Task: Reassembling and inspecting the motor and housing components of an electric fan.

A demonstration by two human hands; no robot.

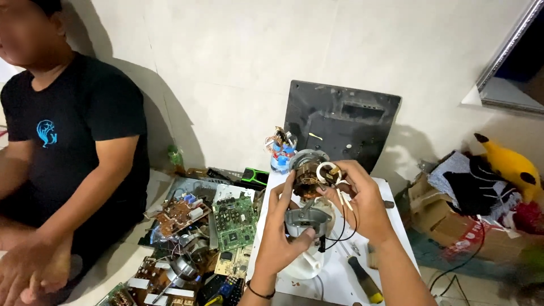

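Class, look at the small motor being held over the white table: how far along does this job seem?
Done: the motor is already out of any housing, its copper windings bare. In hand: the left hand grips its grey bracket from below, while the right hand handles the white ring and wires on top. Left: a screwdriver lies unused on the white table, and black wires still hang loose.

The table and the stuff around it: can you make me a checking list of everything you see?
Surface: white table, small.
Job's things: motor with copper windings, held above a grey housing.
Clutter: screwdriver on the table; circuit boards heaped on the floor.
Grippers: left hand on the housing; right hand grips the motor.
Cables: black wires hang from the motor.
Surroundings: black panel against the wall; seated person; yellow plush toy.
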